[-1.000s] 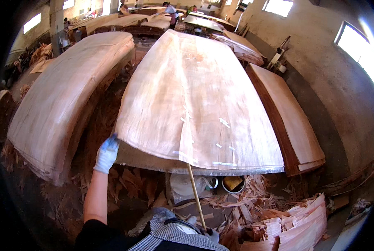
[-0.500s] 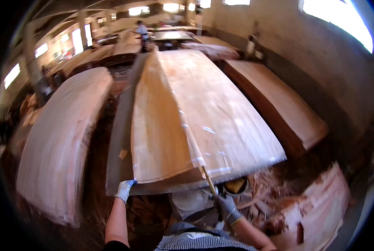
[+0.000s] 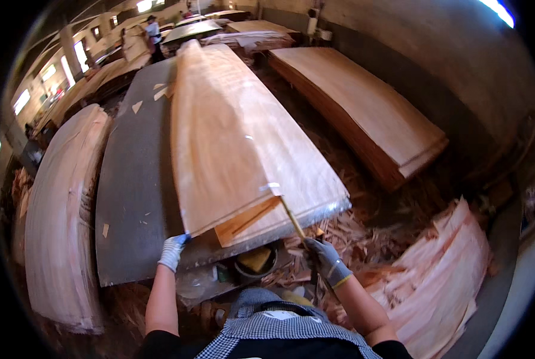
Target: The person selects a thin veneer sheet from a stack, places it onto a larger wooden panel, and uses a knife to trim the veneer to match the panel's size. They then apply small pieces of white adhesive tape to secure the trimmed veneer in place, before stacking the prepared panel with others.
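Note:
A pale wood veneer sheet (image 3: 213, 149) lies lengthwise over another veneer layer (image 3: 291, 155) on a long dark table (image 3: 130, 197). My left hand (image 3: 172, 251), in a white glove with blue fingertips, is closed on the sheet's near left corner. In my grey-gloved right hand (image 3: 327, 263) is a thin stick (image 3: 293, 219), its far end at the sheet's near right corner. The sheet's near edge is raised between the hands, with an orange-brown strip of wood (image 3: 248, 221) showing beneath it.
Stacks of veneer stand to the left (image 3: 64, 209) and right (image 3: 363, 102). Under the table's near edge sits a dark bucket (image 3: 257, 261) with something yellow inside. Torn veneer (image 3: 435, 281) lies at lower right among scraps. A person (image 3: 154, 39) stands at the far end.
The upper sheet has shifted right across the table along with both hands, baring more dark tabletop on its left. My view has turned right and downward.

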The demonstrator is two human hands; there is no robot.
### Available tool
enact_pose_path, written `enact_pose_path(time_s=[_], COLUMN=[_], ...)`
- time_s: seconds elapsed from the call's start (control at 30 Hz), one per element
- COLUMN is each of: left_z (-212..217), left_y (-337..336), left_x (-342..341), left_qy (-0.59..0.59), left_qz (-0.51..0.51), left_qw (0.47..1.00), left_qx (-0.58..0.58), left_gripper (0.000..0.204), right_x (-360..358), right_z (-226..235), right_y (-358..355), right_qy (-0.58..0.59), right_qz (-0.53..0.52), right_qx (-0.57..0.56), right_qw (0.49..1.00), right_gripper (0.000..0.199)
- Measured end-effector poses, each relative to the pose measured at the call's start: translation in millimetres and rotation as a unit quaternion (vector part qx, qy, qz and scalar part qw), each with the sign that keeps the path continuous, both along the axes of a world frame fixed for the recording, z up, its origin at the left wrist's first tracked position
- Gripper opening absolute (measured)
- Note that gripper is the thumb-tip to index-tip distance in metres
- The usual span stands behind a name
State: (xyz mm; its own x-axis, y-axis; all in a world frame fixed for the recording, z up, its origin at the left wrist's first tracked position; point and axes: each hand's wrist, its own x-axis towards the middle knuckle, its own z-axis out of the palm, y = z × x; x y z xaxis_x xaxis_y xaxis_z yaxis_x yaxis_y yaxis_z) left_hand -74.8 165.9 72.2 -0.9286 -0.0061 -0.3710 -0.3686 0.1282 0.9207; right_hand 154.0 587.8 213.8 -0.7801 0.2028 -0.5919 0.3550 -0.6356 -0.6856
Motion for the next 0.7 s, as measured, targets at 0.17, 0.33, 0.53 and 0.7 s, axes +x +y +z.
enact_pose_path(time_s=[0.17, 0.33, 0.53, 0.7], left_z=[47, 71, 49, 29], left_y=[179, 326, 462, 606], left_x=[17, 13, 6, 1], left_qy=[-0.004, -0.066, 0.005, 0.077], left_qz=[-0.044, -0.175, -0.347, -0.523], left_qw=[0.999, 0.976, 0.930, 0.844], left_qx=[-0.004, -0.110, -0.124, -0.091], left_gripper=[0.017, 0.024, 0.030, 0.029], right_x=[19, 31, 15, 13], right_z=[-2, -6, -33, 1], right_y=[144, 270, 424, 540], right_qy=[-0.044, -0.047, -0.017, -0.006], right_qz=[-0.035, -0.069, -0.156, -0.186], right_qx=[0.057, 0.156, 0.226, 0.257], right_qw=[0.997, 0.984, 0.961, 0.948], right_gripper=[0.022, 0.016, 0.013, 0.015])
